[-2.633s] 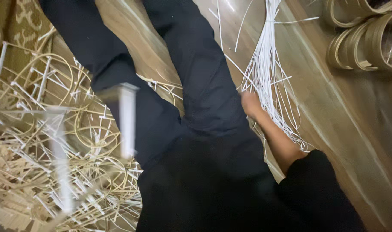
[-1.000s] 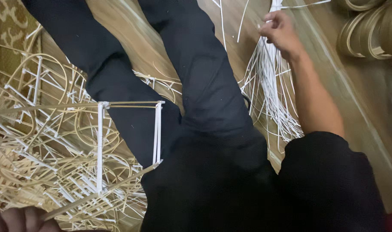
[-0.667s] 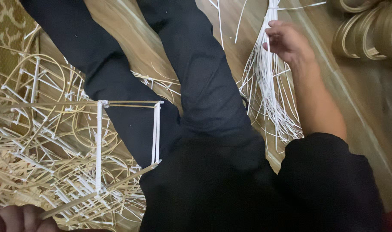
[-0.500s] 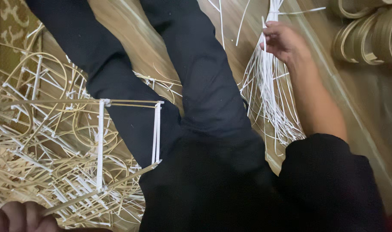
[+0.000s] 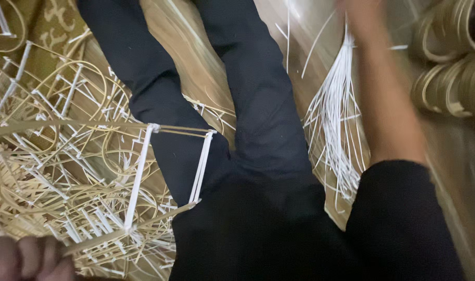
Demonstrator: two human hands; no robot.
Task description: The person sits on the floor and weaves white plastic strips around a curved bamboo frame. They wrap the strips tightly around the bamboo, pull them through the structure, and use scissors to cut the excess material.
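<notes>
My left hand [image 5: 29, 257] sits at the bottom left corner, its fist closed on the end of a tan cane strip. That strip belongs to a small cane frame [image 5: 138, 177] with two white-wrapped bars, held over my left leg in dark trousers [image 5: 258, 104]. My right hand [image 5: 359, 10] is blurred at the top edge, arm stretched out. It pinches the top of a bundle of thin white strips [image 5: 333, 119], which fans out below it on the floor beside my right leg.
A tangled pile of cane frames and loose strips [image 5: 50, 130] fills the left side. Coiled cane rings [image 5: 451, 67] are stacked at the upper right. The floor is wood [image 5: 195, 62], with a patterned rug [image 5: 55, 21] at the top left.
My right hand went from beside my thigh up to the white bundle and has now lifted its top further away. My left hand came into view holding the frame over my leg.
</notes>
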